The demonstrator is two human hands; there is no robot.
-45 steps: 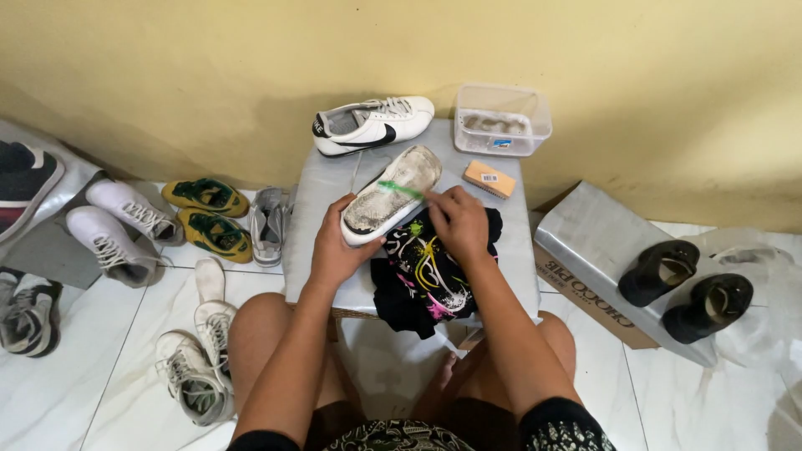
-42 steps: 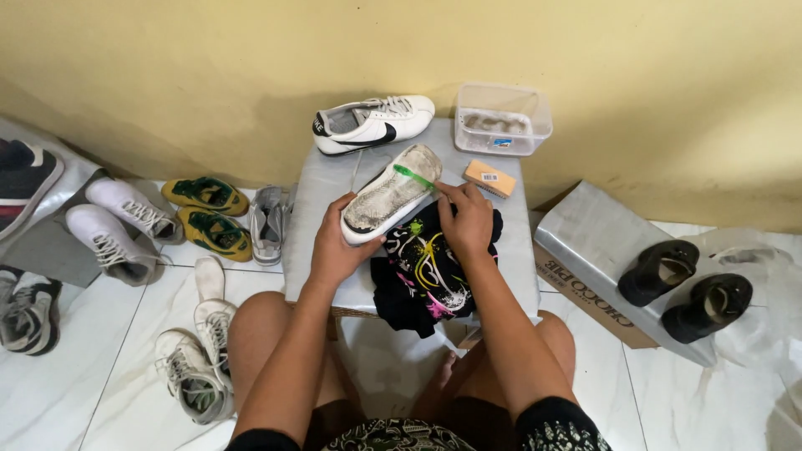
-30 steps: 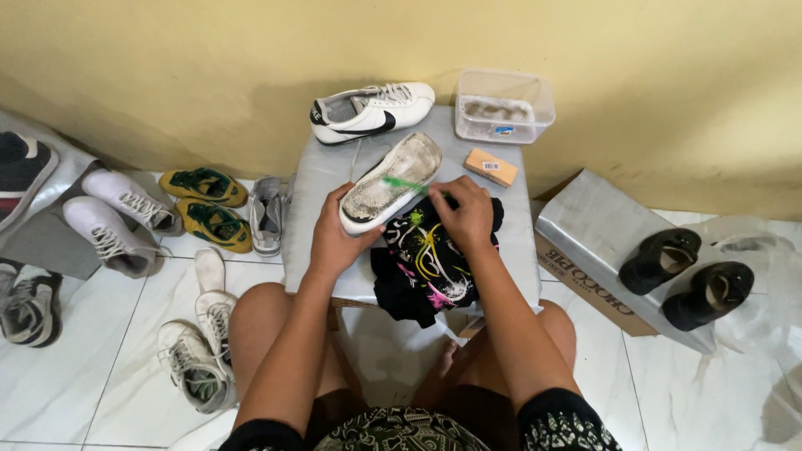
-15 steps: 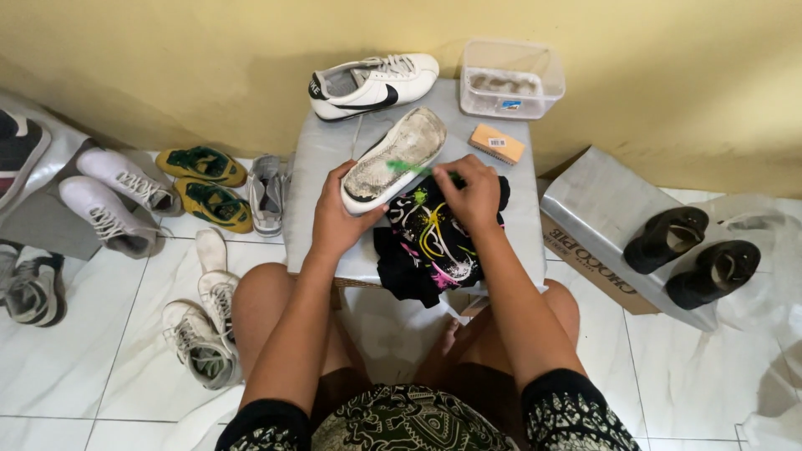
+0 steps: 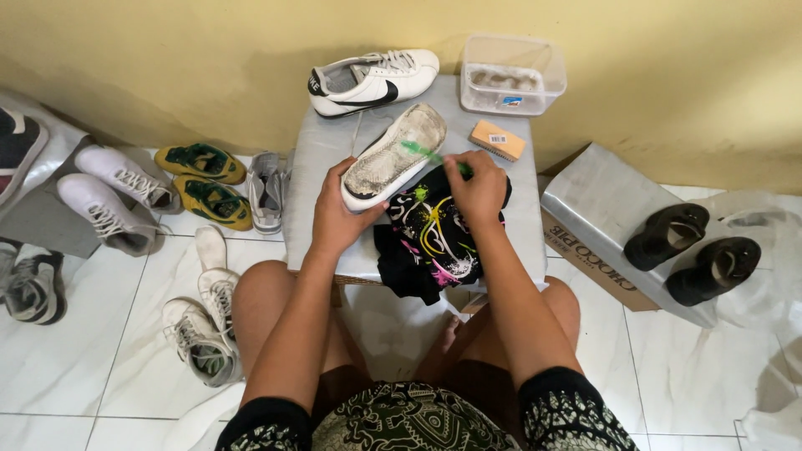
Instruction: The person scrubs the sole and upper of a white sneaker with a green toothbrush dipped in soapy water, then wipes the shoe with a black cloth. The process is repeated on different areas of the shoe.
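- A white shoe (image 5: pixel 391 158) is held upside down by the left hand (image 5: pixel 343 215), so its dirty sole is seen on top.
- The left hand is wrapped around the heel end of the shoe, on the grey surface (image 5: pixel 317 167).
- A small green brush (image 5: pixel 428 154) is pinched in the fingers of the right hand (image 5: pixel 478 185), and its tip is laid on the sole.
- A black cloth (image 5: pixel 433 242) with bright squiggles is spread under the right hand, and it hangs over the near edge of the surface.
- Another white shoe with a black mark (image 5: pixel 372 80) is set at the far side of the surface, by the yellow wall.
- A clear plastic tub (image 5: pixel 512 77) and an orange block (image 5: pixel 497 139) are placed beside it.
- Two black sandals (image 5: pixel 692 252) are kept on a silver box (image 5: pixel 595 200) to the right.
- More shoes are scattered on the white floor to the left, with two yellow-green ones (image 5: pixel 202 177) among them.
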